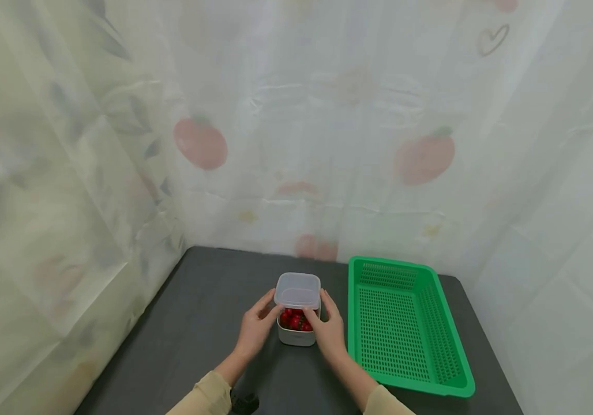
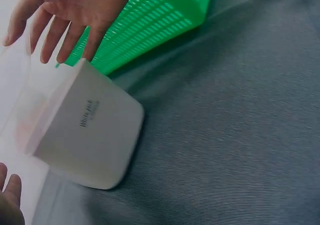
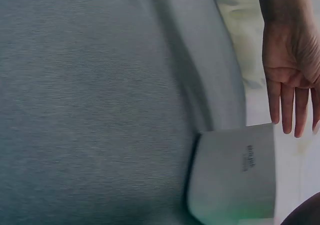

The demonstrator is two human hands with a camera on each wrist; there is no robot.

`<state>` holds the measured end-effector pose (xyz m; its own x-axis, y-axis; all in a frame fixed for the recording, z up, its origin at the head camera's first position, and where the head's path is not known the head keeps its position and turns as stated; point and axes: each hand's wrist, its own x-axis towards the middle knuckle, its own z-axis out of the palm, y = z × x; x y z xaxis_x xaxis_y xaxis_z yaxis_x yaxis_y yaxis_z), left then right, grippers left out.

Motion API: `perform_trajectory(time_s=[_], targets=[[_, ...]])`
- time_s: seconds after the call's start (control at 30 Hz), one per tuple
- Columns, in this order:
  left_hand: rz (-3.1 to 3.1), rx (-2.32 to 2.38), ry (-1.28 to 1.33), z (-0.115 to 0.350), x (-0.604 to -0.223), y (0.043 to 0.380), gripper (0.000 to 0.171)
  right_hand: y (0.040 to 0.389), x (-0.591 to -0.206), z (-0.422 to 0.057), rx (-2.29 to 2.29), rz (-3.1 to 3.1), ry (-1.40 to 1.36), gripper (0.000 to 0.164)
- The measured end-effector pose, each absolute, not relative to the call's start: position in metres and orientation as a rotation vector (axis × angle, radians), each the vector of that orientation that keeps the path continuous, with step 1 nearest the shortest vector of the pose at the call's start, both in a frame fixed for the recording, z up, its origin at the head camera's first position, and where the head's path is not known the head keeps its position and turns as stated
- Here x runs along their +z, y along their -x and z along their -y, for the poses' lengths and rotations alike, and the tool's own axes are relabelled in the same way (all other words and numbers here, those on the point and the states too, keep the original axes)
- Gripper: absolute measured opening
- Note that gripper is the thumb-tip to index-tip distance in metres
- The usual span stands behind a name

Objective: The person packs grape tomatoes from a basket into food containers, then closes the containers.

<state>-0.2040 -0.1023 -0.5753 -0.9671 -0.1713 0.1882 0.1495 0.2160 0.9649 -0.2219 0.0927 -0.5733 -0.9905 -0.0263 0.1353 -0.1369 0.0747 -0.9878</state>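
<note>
A white, rounded-square container point(image 1: 297, 339) stands on the dark table, with small red fruits point(image 1: 295, 320) showing inside, flecked with green. Above its far part, a translucent lid point(image 1: 298, 290) is held tilted, so the near part of the opening shows. My left hand point(image 1: 256, 327) holds the lid by its left side, thumb at the near corner. On the opposite side my right hand point(image 1: 329, 328) holds it likewise. In the left wrist view, small dark lettering marks the container wall point(image 2: 95, 130); the right hand's fingers point(image 2: 71, 41) extend beyond the rim.
A green perforated basket point(image 1: 460, 346) stands on the table point(image 1: 208, 288) close to the right forearm. Fruit-printed curtains point(image 1: 301, 144) hang behind and along both sides. Something dark point(image 1: 244, 402) shows beside the left sleeve at the bottom edge.
</note>
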Motion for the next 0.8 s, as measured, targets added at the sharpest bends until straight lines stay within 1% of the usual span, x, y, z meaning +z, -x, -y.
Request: perform_trajectory(time_s=[0.2, 0.47, 0.8], targets=[[2.253, -1.833, -0.035, 0.099, -0.587, 0.194, 0.057, 0.215, -0.593, -0.098, 2.071, 2.303, -0.19, 0.077], [2.219, -1.857, 0.02, 0.093, -0.574, 0.175, 0.054, 0.209, -0.607, -0.101, 2.102, 2.315, -0.163, 0.078], [2.196, -1.877, 0.011, 0.093, -0.588, 0.172, 0.055, 0.206, -0.617, -0.102, 2.137, 2.35, -0.129, 0.075]])
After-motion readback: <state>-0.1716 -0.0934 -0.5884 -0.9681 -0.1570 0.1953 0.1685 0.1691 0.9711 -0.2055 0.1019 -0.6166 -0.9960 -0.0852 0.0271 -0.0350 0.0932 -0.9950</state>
